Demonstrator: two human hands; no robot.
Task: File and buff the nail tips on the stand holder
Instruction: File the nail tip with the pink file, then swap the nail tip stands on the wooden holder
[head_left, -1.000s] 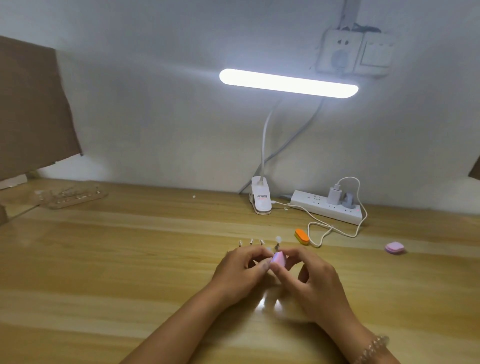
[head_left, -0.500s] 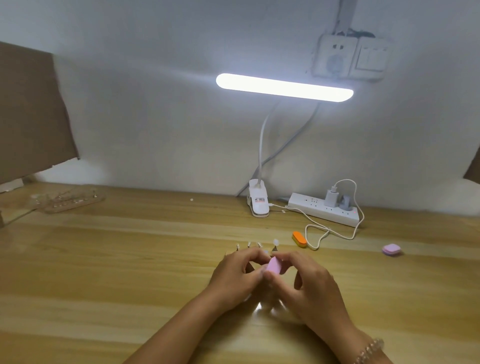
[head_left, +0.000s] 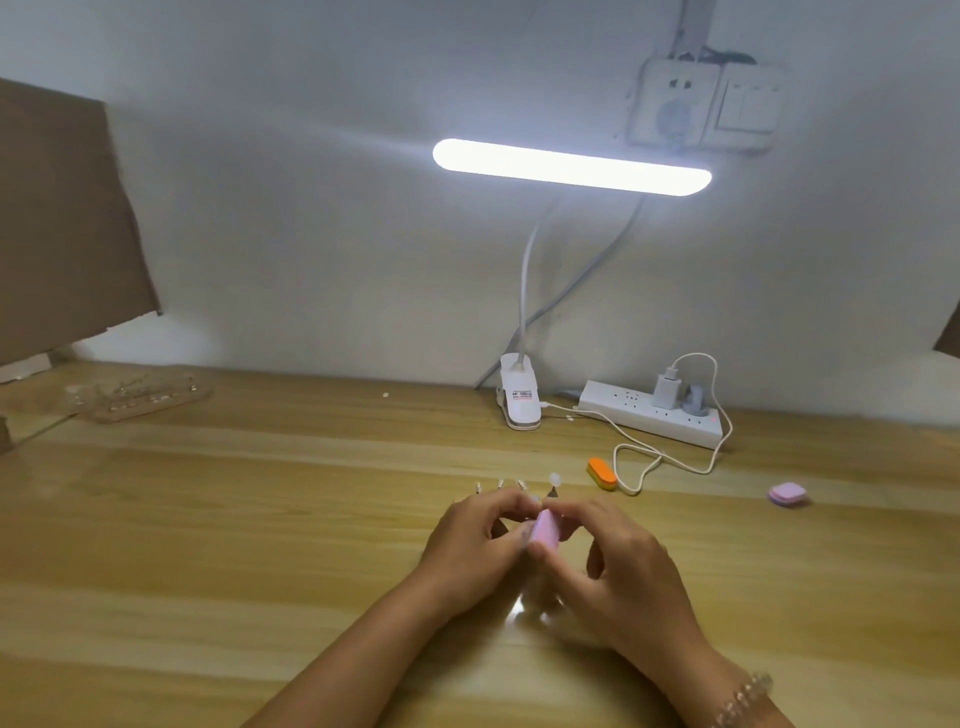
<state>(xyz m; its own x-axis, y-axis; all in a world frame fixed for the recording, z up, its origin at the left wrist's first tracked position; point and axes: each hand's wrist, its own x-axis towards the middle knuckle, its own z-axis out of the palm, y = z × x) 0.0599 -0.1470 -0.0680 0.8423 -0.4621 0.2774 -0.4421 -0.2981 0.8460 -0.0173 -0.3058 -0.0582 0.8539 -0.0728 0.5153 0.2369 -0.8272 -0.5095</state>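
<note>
Since a second ago the pink buffer block (head_left: 544, 530) has slipped a little nearer to you and leftward, away from the one nail tip (head_left: 555, 477) that shows above your fingers; both hands remain together at the middle of the table (head_left: 234, 530). Your right hand (head_left: 623, 571) pinches the block between thumb and forefinger, the other fingers curled loosely below. Your left hand (head_left: 472, 540) is curled too, its thumb tip against the block's left edge; whether it pinches a nail tip there you cannot tell, since the fingers hide it. The stand holder (head_left: 500, 485) sits just beyond your knuckles, its small posts poking up in a row, its base hidden by the hands. To your left the table runs open as far as a clear tray (head_left: 140, 397) at the back corner, below a cardboard sheet (head_left: 62, 223). To the right an orange block (head_left: 601, 473) lies near the stand, touching a loop of white cable (head_left: 639, 467) from the power strip (head_left: 649, 415); a second pink block (head_left: 787, 493) lies well apart. The lamp clip (head_left: 519, 400) stands by the wall.
</note>
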